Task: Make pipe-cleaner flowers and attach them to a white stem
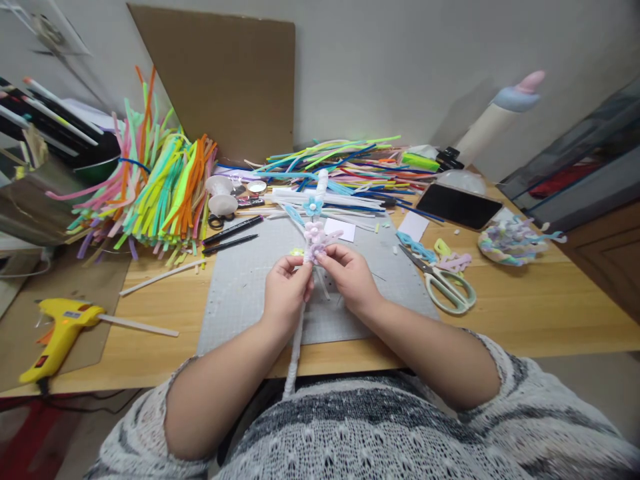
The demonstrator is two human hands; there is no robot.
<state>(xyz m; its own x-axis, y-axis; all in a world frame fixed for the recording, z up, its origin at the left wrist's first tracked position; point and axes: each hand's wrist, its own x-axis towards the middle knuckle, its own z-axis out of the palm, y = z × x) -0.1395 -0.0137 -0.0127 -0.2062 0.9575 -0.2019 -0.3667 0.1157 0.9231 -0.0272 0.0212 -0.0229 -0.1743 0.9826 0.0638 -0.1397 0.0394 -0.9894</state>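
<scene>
Both my hands meet over the grey cutting mat (235, 293), around a long stem wrapped in white pipe cleaner (296, 347). Its lower end reaches down to my lap and its top rises above the mat. My left hand (287, 290) is closed round the stem. With thumb and fingers my right hand (350, 277) pinches a small lilac pipe-cleaner flower (318, 251) against it. Just above sit pink blossoms (315, 233), and higher up a blue flower (313, 205) with a pale centre. Thin ends stick out below my fingers.
Green-handled scissors (450, 288) lie at the mat's right edge, near a phone (459, 205). A yellow glue gun (63, 337) rests at left. Bundled pipe cleaners (170, 193) stand behind it, with more loose ones (345, 163) along the wall. Black pens (233, 233) lie on the mat's upper left.
</scene>
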